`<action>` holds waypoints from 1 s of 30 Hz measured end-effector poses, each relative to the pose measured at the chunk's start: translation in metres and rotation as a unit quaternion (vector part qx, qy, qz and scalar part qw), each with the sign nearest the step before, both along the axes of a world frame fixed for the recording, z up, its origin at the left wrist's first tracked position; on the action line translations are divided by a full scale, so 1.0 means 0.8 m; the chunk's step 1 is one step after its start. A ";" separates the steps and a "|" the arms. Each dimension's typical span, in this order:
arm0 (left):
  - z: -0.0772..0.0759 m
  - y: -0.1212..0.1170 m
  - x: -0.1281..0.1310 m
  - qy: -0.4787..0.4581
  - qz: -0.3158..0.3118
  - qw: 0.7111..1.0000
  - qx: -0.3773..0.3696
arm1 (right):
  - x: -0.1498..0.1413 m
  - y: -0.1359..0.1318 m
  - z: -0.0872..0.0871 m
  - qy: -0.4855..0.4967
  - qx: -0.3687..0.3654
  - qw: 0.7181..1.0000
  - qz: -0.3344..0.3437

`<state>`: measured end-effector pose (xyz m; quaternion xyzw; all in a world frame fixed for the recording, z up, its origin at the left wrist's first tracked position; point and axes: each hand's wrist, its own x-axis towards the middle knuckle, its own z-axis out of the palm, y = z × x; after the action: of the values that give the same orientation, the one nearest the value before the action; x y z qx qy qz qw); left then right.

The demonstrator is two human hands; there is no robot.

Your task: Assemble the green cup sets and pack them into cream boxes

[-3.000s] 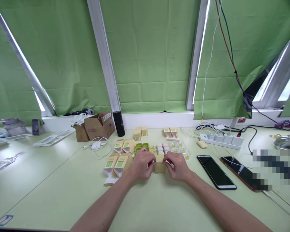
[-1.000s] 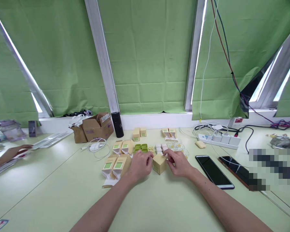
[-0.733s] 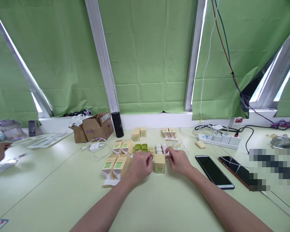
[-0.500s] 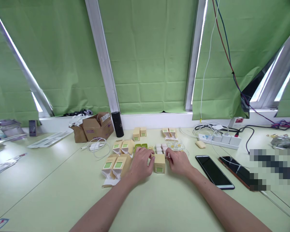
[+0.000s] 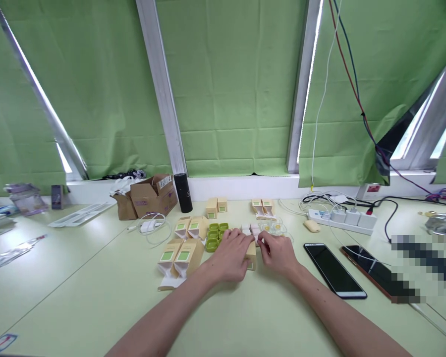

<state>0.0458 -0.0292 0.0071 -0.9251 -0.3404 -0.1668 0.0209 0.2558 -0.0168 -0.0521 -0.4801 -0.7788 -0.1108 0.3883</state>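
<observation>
A small kraft cardboard box (image 5: 251,255) stands on the table in front of me, partly covered by my left hand (image 5: 233,253). The fingers of that hand reach over its top, with the thumb low at its near left side, so the hand is closed on it. Just right of the box is my right hand (image 5: 277,252), its fingers curled and thumb bent in, with nothing visible in them. Behind my hands are green square cups (image 5: 212,239), pale pink pieces (image 5: 255,229) and clear plastic pieces with yellow centres (image 5: 277,226).
Cardboard boxes with open flaps (image 5: 184,257) stand at left. Two closed small boxes (image 5: 211,208) and an open pair (image 5: 263,208) stand farther back. Two phones (image 5: 334,270) and a power strip (image 5: 342,220) lie right. A carton (image 5: 154,196) and black cylinder (image 5: 183,193) stand behind.
The box was turned, bringing its green label to the near side. My left hand then moved right, over the box. My right hand stays beside it. Another person's hand at far left has left view.
</observation>
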 end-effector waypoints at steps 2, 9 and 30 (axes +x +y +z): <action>0.008 0.002 0.002 0.023 -0.001 1.000 -0.008 | -0.001 -0.001 -0.001 0.002 0.005 1.000 0.003; 0.043 0.035 -0.002 0.026 0.018 0.999 -0.017 | -0.003 -0.002 0.001 0.019 0.031 0.999 0.011; 0.052 0.227 -0.013 0.172 0.256 0.951 0.005 | -0.011 -0.011 0.004 0.014 0.030 0.998 0.048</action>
<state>0.0352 0.1521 0.0483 -0.8213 -0.5565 0.0041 0.1259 0.2469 -0.0260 -0.0485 -0.4322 -0.7915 -0.1082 0.4183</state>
